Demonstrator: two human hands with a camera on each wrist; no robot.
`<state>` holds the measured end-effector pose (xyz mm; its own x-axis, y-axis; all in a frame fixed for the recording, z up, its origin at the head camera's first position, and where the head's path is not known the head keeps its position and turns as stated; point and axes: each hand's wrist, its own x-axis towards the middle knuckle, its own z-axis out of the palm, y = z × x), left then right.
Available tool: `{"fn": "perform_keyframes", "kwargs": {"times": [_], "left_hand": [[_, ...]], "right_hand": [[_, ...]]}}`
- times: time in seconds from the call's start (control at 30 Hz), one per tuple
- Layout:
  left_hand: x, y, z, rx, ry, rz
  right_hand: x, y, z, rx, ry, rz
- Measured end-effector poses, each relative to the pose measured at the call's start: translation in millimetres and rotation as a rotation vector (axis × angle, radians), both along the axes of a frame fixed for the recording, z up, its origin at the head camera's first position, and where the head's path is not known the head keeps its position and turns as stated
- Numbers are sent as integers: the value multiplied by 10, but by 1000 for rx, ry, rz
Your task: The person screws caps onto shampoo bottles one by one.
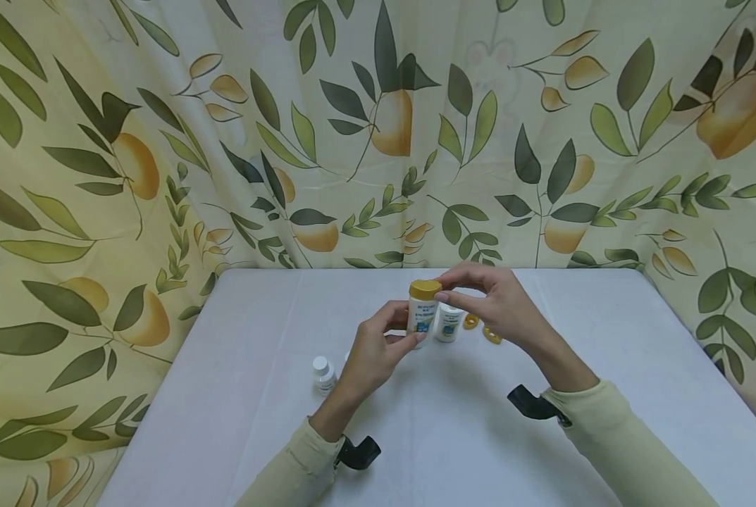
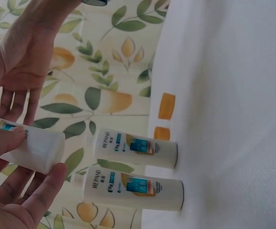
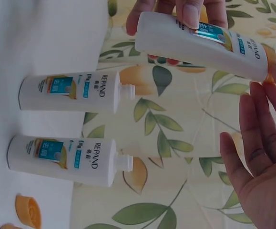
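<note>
My left hand grips a white plastic bottle by its lower body, raised above the table, with its label facing me. On top of it sits an orange-yellow screw cap. The thumb and fingers of my right hand pinch that cap from the right side. In the right wrist view the bottle lies slantwise across the frame, its capped end by the right fingertips. Two similar white bottles, one nearer and one beyond it, stand with bare narrow necks.
A white table carries everything. A small white bottle stands left of my left forearm. Loose orange caps lie behind my right hand. Patterned leaf-and-fruit curtain hangs along the table's back and sides.
</note>
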<state>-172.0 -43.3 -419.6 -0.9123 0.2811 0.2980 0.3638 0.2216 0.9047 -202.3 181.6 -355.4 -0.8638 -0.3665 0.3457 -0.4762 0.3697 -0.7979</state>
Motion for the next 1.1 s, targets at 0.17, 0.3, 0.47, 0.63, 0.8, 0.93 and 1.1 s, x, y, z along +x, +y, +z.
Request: {"fn": "perform_keyframes", "kwargs": {"times": [0.17,0.3,0.47,0.63,0.8,0.93,1.1], "left_hand": [[1,-8,6,-3,-9,1],[6,-10,6,-15,-18,-34],[14,-18,8,-25,13,-104],[14,-26,14,-34,47,-172],[9,-32,21,-60,57,-200],[3,-32,24,-75,58,-204],[4,-41,26,-76,56,-215]], "right_hand": [[-9,18,4,-4,28,0],[-24,36,3,-13,17,7],[-43,65,5,-40,-62,60],[-64,80,3,-21,-123,137],[-83,95,-13,-17,-162,269],[-96,91,-22,-32,-187,390],[-105,89,-46,-50,-209,453]]}}
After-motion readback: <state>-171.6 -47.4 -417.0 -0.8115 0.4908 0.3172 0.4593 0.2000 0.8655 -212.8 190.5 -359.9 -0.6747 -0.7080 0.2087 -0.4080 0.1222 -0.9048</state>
